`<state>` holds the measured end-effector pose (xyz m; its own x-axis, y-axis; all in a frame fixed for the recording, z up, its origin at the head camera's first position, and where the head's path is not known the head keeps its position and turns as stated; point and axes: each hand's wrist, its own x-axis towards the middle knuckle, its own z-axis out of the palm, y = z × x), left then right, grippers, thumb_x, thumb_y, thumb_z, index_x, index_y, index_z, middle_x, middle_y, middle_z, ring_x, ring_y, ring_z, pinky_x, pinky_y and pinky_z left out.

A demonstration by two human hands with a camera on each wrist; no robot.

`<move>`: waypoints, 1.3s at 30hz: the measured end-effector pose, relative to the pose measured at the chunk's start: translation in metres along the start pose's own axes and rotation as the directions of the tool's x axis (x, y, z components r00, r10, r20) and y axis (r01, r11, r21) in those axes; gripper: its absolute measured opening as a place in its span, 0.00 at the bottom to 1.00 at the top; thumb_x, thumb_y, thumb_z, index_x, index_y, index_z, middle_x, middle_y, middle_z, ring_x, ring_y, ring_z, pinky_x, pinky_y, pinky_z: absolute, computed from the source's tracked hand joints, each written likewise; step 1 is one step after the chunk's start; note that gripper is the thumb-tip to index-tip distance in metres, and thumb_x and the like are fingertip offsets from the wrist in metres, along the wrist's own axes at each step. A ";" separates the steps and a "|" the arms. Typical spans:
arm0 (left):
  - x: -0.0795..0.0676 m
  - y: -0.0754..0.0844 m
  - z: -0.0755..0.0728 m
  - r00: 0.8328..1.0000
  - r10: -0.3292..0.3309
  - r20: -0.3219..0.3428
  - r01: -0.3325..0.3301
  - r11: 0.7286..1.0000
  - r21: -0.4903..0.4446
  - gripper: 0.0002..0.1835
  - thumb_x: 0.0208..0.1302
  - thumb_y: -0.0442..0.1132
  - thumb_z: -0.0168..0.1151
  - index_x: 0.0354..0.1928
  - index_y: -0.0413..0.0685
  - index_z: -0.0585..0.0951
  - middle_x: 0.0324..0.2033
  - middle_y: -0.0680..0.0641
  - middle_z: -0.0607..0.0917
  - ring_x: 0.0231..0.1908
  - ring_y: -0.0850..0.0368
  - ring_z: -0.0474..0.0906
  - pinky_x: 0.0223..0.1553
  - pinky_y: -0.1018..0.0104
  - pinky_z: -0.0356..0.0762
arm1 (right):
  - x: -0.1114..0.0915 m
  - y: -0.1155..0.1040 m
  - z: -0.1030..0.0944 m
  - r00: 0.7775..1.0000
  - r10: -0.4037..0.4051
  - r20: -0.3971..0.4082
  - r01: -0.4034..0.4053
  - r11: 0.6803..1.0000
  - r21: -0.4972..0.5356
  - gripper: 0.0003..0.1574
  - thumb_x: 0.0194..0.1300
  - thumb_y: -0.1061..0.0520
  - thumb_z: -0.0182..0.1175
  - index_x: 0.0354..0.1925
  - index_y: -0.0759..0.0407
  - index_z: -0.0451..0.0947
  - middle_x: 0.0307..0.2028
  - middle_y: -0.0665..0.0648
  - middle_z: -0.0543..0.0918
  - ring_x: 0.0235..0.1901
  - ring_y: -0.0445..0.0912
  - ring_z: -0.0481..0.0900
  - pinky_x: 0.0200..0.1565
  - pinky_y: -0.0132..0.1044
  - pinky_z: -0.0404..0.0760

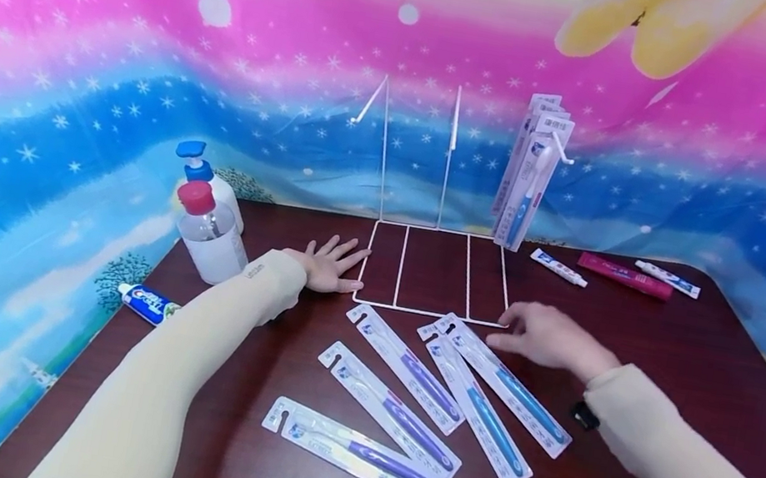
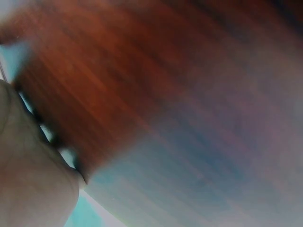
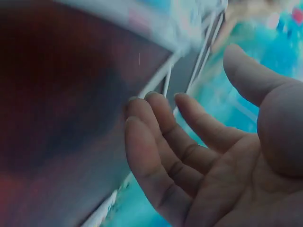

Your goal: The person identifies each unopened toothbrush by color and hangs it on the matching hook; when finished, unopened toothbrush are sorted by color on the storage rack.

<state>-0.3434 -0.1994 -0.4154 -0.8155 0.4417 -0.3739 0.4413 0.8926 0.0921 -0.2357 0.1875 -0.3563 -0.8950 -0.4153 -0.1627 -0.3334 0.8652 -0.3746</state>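
A white wire display rack (image 1: pixel 430 313) stands at the back of the table, its three hooks raised. Packaged toothbrushes (image 1: pixel 533 188) hang on the right hook; the other two hooks bear nothing. My left hand (image 1: pixel 329 265) lies with fingers spread at the rack's left side, fingertips at the frame wire. By the front right corner is my right hand (image 1: pixel 549 335), fingers loosely bent; in the right wrist view this hand (image 3: pixel 208 161) holds nothing. Several packaged toothbrushes lie fanned before the rack, among them a purple one (image 1: pixel 407 368) and a blue one (image 1: pixel 510 386). The left wrist view is blurred.
At left stand a clear pump bottle with a red top (image 1: pixel 213 244) and a white bottle with a blue pump (image 1: pixel 228 200). A blue toothpaste tube (image 1: pixel 147 303) lies near the left forearm. Toothpaste tubes, one of them red (image 1: pixel 623 276), lie at the back right.
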 end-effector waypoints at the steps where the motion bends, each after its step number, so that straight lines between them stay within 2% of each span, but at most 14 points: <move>1: 0.000 0.000 0.000 1.000 0.002 -0.001 -0.002 1.000 -0.003 0.42 0.61 0.72 0.31 0.71 0.66 0.33 0.71 0.49 0.33 0.68 0.43 0.26 0.60 0.37 0.31 | -0.003 -0.004 0.006 1.000 -0.001 0.021 0.001 1.000 -0.012 0.33 0.55 0.36 0.62 0.48 0.59 0.77 0.30 0.51 0.78 0.29 0.44 0.74 0.35 0.41 0.73; 5: -0.001 0.000 -0.001 1.000 0.001 -0.001 -0.001 1.000 -0.021 0.42 0.60 0.73 0.31 0.71 0.68 0.33 0.71 0.50 0.32 0.68 0.44 0.25 0.61 0.38 0.31 | -0.013 -0.017 0.023 0.999 0.019 0.043 -0.016 0.997 -0.072 0.34 0.52 0.39 0.66 0.51 0.59 0.76 0.29 0.51 0.77 0.29 0.44 0.73 0.35 0.42 0.73; 9: 0.001 -0.001 0.000 1.000 -0.001 0.021 0.001 1.000 -0.026 0.43 0.59 0.74 0.30 0.70 0.69 0.31 0.70 0.51 0.30 0.67 0.45 0.23 0.60 0.37 0.29 | -0.020 -0.021 0.033 0.999 0.044 0.024 -0.041 0.991 -0.125 0.35 0.49 0.42 0.69 0.52 0.59 0.75 0.38 0.55 0.79 0.35 0.48 0.74 0.41 0.48 0.74; 12: 0.003 -0.003 0.001 1.000 0.002 0.022 -0.001 1.000 -0.031 0.43 0.59 0.74 0.31 0.70 0.69 0.32 0.70 0.51 0.31 0.67 0.44 0.23 0.60 0.36 0.29 | -0.023 -0.019 0.037 0.999 0.048 0.005 -0.047 0.991 -0.123 0.35 0.48 0.45 0.70 0.52 0.59 0.75 0.41 0.57 0.79 0.37 0.49 0.73 0.43 0.49 0.73; 18: 0.003 -0.002 -0.001 1.000 -0.005 0.018 0.006 1.000 -0.031 0.42 0.60 0.73 0.32 0.71 0.69 0.33 0.70 0.52 0.31 0.68 0.45 0.24 0.61 0.38 0.30 | -0.030 -0.011 0.039 0.999 0.031 -0.017 -0.033 0.997 -0.074 0.35 0.48 0.48 0.71 0.53 0.60 0.74 0.35 0.55 0.78 0.32 0.47 0.72 0.39 0.46 0.73; 22: 0.008 -0.007 0.003 1.000 -0.006 0.023 0.006 0.999 -0.034 0.44 0.56 0.76 0.31 0.70 0.72 0.32 0.70 0.53 0.30 0.68 0.46 0.23 0.60 0.37 0.29 | -0.037 -0.005 0.037 0.999 0.050 0.012 -0.050 0.999 -0.013 0.36 0.49 0.48 0.71 0.55 0.59 0.72 0.31 0.53 0.76 0.30 0.46 0.71 0.35 0.43 0.72; 27: 0.003 -0.003 0.000 1.000 -0.005 0.015 0.006 0.999 -0.044 0.44 0.57 0.75 0.31 0.71 0.69 0.33 0.70 0.51 0.31 0.68 0.45 0.24 0.60 0.36 0.28 | -0.047 0.003 0.032 0.997 0.070 0.012 -0.071 0.997 0.028 0.28 0.50 0.48 0.70 0.48 0.56 0.74 0.30 0.52 0.75 0.29 0.46 0.71 0.31 0.40 0.70; 29: 0.005 -0.005 0.001 1.000 0.008 0.008 -0.008 0.998 -0.057 0.44 0.59 0.74 0.33 0.71 0.68 0.33 0.71 0.49 0.31 0.67 0.42 0.24 0.59 0.34 0.28 | -0.051 0.005 0.028 0.997 0.076 -0.004 -0.075 0.996 0.041 0.22 0.51 0.48 0.69 0.43 0.54 0.76 0.32 0.52 0.76 0.30 0.46 0.71 0.31 0.40 0.70; 32: 0.001 -0.002 -0.001 1.000 0.005 0.004 -0.005 0.999 -0.041 0.43 0.61 0.72 0.33 0.71 0.67 0.34 0.71 0.49 0.32 0.68 0.43 0.25 0.59 0.35 0.29 | -0.057 0.008 0.022 0.996 0.081 -0.039 -0.078 0.995 0.064 0.18 0.52 0.48 0.68 0.40 0.53 0.76 0.36 0.54 0.78 0.32 0.47 0.72 0.32 0.41 0.72; 39: 0.001 0.000 -0.001 1.000 0.016 0.004 -0.016 0.999 -0.038 0.42 0.62 0.71 0.34 0.71 0.66 0.34 0.71 0.49 0.32 0.68 0.42 0.26 0.60 0.36 0.30 | -0.075 0.001 0.000 0.986 0.088 -0.139 -0.060 0.980 0.191 0.20 0.56 0.47 0.65 0.43 0.55 0.75 0.40 0.59 0.79 0.34 0.49 0.75 0.32 0.43 0.76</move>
<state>-0.3442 -0.1991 -0.4151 -0.8068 0.4559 -0.3759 0.4399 0.8881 0.1330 -0.1691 0.2189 -0.3445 -0.9532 -0.2949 -0.0667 -0.2163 0.8191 -0.5313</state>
